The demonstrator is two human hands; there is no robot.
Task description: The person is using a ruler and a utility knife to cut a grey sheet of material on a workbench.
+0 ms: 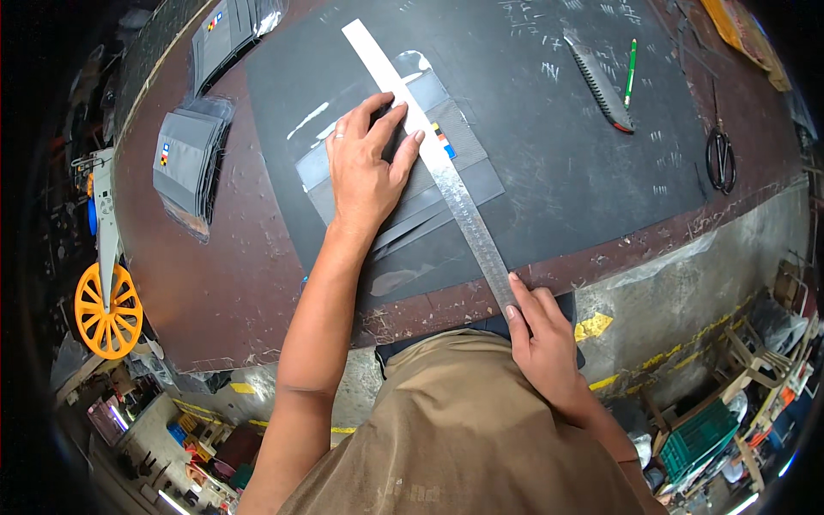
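A long steel ruler (pixel 446 172) lies diagonally across stacked grey sheets (pixel 412 197) on a black cutting mat (pixel 549 154) covering the surface. The left hand (pixel 367 167) presses flat — grip released, fingers spread — on ruler and sheets. The right hand (pixel 541 330) pinches the ruler's near end at the surface edge. Scissors (pixel 719 154) and a green pencil (pixel 631 70) lie well apart.

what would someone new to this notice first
A long metal ruler runs slantwise across the dark mat at mid-table. The left hand presses flat on it and the grey sheets beneath, and the right hand holds its near end at the table edge. An orange wheel glows at far left.
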